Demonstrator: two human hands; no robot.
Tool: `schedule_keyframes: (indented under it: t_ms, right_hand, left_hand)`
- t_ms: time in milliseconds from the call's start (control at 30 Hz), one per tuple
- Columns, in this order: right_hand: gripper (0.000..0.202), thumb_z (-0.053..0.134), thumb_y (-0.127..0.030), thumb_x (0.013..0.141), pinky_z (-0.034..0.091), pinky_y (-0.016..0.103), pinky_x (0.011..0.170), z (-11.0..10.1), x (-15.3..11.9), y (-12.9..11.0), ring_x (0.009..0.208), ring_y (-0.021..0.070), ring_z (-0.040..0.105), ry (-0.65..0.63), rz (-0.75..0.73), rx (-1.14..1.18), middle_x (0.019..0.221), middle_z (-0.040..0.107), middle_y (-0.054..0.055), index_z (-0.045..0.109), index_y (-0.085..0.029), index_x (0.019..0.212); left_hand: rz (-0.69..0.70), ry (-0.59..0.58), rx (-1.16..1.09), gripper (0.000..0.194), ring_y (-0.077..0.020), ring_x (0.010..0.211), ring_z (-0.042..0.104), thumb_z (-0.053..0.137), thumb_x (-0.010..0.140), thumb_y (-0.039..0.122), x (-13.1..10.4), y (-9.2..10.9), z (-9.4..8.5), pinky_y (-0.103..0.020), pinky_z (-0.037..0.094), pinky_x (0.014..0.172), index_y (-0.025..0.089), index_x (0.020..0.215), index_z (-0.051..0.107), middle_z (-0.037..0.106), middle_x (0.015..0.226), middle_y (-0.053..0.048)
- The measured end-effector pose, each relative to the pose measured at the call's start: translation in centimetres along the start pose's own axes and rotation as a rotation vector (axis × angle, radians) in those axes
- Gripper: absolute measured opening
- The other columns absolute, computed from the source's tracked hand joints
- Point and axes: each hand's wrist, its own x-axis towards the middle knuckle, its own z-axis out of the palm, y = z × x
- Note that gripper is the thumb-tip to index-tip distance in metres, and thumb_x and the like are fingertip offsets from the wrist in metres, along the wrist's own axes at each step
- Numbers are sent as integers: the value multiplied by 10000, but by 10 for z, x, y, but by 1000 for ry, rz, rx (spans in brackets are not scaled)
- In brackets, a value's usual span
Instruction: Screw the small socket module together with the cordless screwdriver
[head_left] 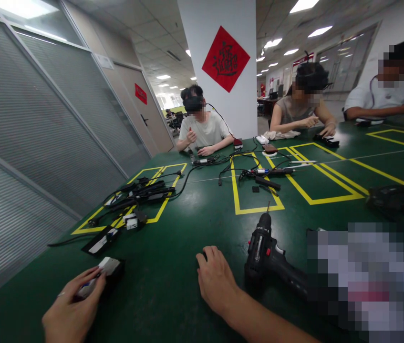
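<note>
At the lower left, my left hand [75,300] grips a small white-and-black boxy object [109,265] between thumb and fingers. Its exact kind cannot be made out, and the hand covers part of it. My right hand [216,276] rests on the green table [166,286], fingers loosely bent and slightly apart, with nothing visible in them. Just right of it lies a black cordless drill [261,247] with a bit in its chuck, pointing away from me. Beyond my left hand is a flat black piece with a white label [101,239].
A tangle of black cables and adapters [148,190] lies at left beside a white plug-like block [131,221]. Yellow tape outlines [259,210] mark the table. A screwdriver-like tool [266,171] and cables lie mid-table. Several people sit across and to the right.
</note>
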Motion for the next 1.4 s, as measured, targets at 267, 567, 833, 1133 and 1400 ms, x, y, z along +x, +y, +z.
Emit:
schedule_keyframes:
  t_ms: [267,567,833,1133,1400]
  right_hand:
    - [299,436,-217,887,454,363,953,-15,5,-5,1056,199,504,68,109,207,1118,535,58,528,-224,1171]
    - [399,488,-219,840,412,409,956,-85,26,3,1107,255,526,33,265,253,1158,549,131,526,-175,1234]
    - [236,591,-250,771,463,260,749,-115,45,67,854,173,644,-229,291,415,921,711,60,699,-154,958]
    - [382,663,-256,718,483,294,812,-107,40,79,922,190,647,-203,329,534,1015,706,66,667,-156,1086]
    - [361,607,-237,776,399,340,987,-100,22,64,1077,190,576,-35,282,459,1142,655,45,653,-218,1134]
  left_hand:
    - [228,-193,-363,306,-257,1065,614,638,754,418,-12,86,22,-424,504,926,211,975,671,643,1160,-54]
    - [537,-456,-800,142,-213,1056,611,590,816,203,-42,234,69,-367,503,895,202,926,679,650,1112,-92]
    - [585,-589,-960,134,-179,991,627,593,805,190,-46,285,87,-318,491,876,187,919,665,652,1063,-78]
    - [532,-689,-991,159,-191,1034,617,573,798,165,-44,284,82,-337,470,925,185,941,638,655,1096,-76]
    - [427,-696,-973,281,-156,884,637,593,769,171,-48,283,84,-277,501,801,185,1040,520,657,991,-48]
